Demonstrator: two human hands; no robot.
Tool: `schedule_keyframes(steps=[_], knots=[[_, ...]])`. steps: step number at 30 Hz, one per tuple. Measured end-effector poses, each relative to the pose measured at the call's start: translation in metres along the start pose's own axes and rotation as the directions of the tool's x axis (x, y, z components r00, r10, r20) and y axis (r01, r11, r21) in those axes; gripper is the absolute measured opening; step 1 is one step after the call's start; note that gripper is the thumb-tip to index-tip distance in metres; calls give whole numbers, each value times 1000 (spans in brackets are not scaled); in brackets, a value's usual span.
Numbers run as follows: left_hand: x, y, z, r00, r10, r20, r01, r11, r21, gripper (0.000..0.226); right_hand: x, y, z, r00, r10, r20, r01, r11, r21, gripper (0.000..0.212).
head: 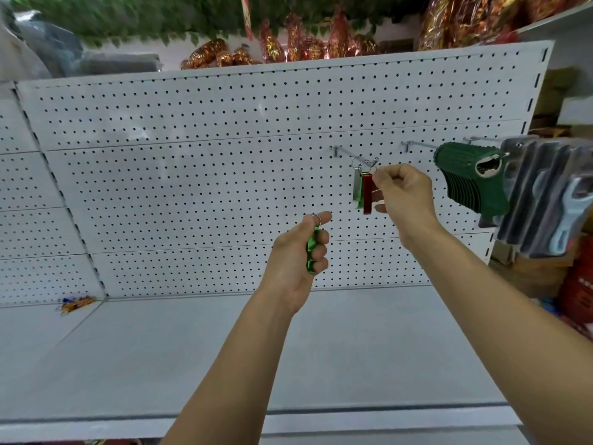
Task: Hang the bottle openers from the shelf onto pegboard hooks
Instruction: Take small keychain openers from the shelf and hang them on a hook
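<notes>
My left hand [300,252] grips a green bottle opener [311,252] with a small key ring at its top, held in front of the white pegboard [192,175]. My right hand [402,192] pinches the red bottle opener [367,195] at the metal hook [353,154], its key ring at the hook's tip. A silver and a green opener [357,187] hang just behind the red one on the same hook.
A stack of dark green openers [471,181] hangs on the hook to the right, with packaged grey tools [552,200] beyond it. A grey shelf [192,348] runs below the board. Coloured bands [75,304] lie at its back left.
</notes>
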State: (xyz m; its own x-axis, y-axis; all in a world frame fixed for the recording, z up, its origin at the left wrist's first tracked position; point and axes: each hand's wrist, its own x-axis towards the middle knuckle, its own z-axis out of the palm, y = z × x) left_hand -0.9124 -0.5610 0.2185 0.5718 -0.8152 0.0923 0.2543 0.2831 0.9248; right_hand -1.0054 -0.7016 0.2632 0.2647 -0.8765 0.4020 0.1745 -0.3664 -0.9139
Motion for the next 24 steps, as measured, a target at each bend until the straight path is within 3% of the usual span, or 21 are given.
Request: schedule_keyframes(steps=[4, 10, 15, 24], knots=[[1, -9, -2, 999, 8, -46, -6, 999, 54, 38, -32, 21, -2, 996, -32, -85, 35, 999, 31, 7], [-1, -19, 1, 998, -2, -63, 4, 999, 32, 32, -92, 30, 10, 969, -148, 197, 159, 987, -37, 13], [-4, -23, 3, 999, 36, -22, -34, 995, 97, 25, -97, 29, 13, 952, -181, 248, 213, 971, -107, 13], [-13, -23, 12, 992, 119, -33, -109, 970, 217, 36, -88, 24, 6, 989, -20, 147, 23, 1000, -18, 10]])
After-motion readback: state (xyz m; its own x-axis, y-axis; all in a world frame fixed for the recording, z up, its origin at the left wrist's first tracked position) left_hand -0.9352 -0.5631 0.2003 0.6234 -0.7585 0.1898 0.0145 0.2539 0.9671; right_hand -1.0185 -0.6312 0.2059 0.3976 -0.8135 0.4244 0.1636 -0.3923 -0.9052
